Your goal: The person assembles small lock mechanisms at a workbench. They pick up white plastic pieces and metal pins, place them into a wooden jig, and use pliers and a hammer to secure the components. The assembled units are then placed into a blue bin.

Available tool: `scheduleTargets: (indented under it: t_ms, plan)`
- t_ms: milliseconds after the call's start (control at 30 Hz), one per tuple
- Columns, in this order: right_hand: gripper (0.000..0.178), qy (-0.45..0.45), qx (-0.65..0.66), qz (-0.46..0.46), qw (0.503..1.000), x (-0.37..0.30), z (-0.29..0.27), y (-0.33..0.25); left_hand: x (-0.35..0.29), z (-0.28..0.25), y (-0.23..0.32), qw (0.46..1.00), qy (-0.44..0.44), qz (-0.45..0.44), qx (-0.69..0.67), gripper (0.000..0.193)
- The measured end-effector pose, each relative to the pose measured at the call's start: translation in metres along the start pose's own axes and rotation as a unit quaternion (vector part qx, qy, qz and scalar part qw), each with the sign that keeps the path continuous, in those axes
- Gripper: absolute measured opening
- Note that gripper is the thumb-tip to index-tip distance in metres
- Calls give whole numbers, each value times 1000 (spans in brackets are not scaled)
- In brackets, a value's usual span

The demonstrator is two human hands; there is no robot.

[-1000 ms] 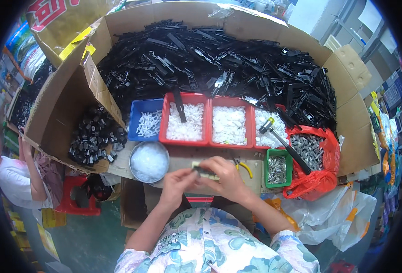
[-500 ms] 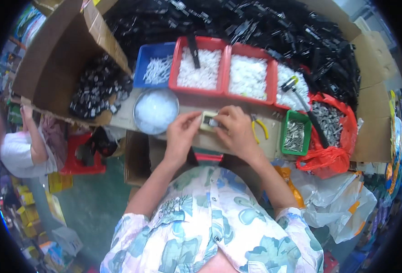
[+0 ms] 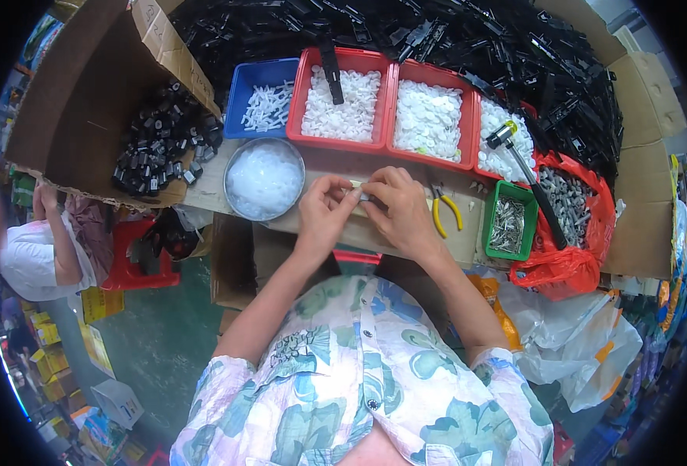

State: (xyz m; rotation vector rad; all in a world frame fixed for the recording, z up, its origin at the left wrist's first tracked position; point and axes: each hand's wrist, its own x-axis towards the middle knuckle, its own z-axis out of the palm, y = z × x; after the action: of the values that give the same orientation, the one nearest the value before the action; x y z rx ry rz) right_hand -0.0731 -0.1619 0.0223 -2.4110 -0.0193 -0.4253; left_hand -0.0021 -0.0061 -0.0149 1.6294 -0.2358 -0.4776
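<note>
Over the front of the cardboard-covered worktop (image 3: 281,223), my left hand (image 3: 321,213) and my right hand (image 3: 402,210) meet with their fingertips pinched together. Between them is a small cream block (image 3: 356,184), mostly covered by the fingers. Under the right fingertips shows a tiny greyish bit (image 3: 364,197), too small to name. Left of my hands stands a round metal bowl (image 3: 230,186) of translucent whitish material. Yellow-handled pliers (image 3: 447,213) lie just right of my right hand.
Behind, a blue tray (image 3: 237,97) and red trays (image 3: 391,101) hold small white parts. A green tray (image 3: 489,225) of metal pins, a hammer (image 3: 541,182) and a red bag (image 3: 603,210) sit right. Cardboard boxes (image 3: 71,116) hold black parts. A person (image 3: 44,248) is at left.
The cream block, earlier lying flat with its recess showing, is now tilted and mostly covered by my fingers. My hands have drawn closer together. The view has shifted slightly.
</note>
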Motion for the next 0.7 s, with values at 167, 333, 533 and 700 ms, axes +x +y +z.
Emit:
scheduleTargets:
  t_ms: [167, 333, 533, 700]
  plan:
    - [24, -19, -4, 1, 1000, 1, -3, 0, 3, 0, 3, 999, -9, 14, 34, 20]
    - [23, -5, -21, -7, 1000, -4, -6, -2, 2, 3, 2, 992, -8, 80, 99, 20]
    - [17, 119, -99, 32, 987, -40, -65, 8, 3, -7, 18, 971, -21, 144, 190, 24]
    - [13, 136, -211, 204, 946, -97, -119, 47, 33, -18, 61, 938, -4, 248, 242, 18]
